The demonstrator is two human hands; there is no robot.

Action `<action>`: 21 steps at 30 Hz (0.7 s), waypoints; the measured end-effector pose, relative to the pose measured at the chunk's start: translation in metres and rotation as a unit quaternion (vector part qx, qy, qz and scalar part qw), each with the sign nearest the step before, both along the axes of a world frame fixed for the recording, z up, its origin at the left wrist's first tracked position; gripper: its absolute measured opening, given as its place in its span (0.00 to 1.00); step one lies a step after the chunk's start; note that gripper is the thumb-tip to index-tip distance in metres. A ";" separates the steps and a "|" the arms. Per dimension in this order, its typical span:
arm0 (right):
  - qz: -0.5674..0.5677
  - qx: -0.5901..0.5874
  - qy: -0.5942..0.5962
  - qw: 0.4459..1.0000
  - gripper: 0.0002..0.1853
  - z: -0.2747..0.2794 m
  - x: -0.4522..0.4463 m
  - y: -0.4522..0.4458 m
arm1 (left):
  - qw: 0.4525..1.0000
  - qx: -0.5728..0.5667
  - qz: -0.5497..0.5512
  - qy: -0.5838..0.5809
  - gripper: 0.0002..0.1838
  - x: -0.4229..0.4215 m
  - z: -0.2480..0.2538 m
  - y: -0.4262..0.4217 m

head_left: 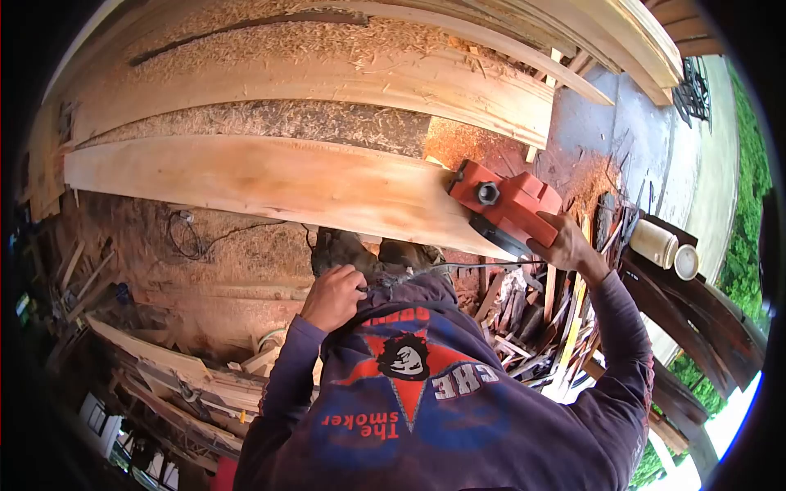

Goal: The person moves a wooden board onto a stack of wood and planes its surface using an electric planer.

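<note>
My right hand (563, 243) is wrapped round the rear handle of a red electric planer (512, 200). The planer rests on the right part of a long, pale wooden board (270, 176) that lies across the view. Near my waist, at the lower hem of my dark printed sweatshirt (409, 368), my left hand (334, 296) is closed with curled fingers; what it holds, if anything, is too small to tell. A thin dark cable (483, 264) runs below the planer toward my waist.
Beyond the board lies another wide plank (327, 82) strewn with shavings. Stacked boards (606, 37) stand at the upper right. Scrap wood (532, 327) and a pale container (653, 243) are on the right. More timber (180, 368) and a coiled cable (192, 237) lie at left.
</note>
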State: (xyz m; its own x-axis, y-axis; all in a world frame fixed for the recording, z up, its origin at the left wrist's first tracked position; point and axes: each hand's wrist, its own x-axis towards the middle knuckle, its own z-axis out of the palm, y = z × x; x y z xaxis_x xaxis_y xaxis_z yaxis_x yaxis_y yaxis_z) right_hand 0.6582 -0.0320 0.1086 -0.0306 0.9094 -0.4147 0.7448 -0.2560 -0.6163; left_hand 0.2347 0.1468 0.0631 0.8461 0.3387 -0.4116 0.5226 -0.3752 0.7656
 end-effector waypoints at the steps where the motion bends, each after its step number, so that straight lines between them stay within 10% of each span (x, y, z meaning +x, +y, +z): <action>1: 0.026 -0.003 -0.004 1.000 0.12 -0.002 -0.008 0.017 | 1.000 0.008 0.010 0.015 0.06 -0.007 0.001 0.003; 11: 0.068 0.028 0.068 0.995 0.15 -0.011 -0.090 0.126 | 0.993 -0.032 0.107 -0.039 0.05 -0.027 -0.016 -0.009; 21: 0.253 0.147 -0.065 0.954 0.08 -0.010 -0.126 0.186 | 0.962 -0.038 -0.261 -0.069 0.17 0.067 -0.060 -0.013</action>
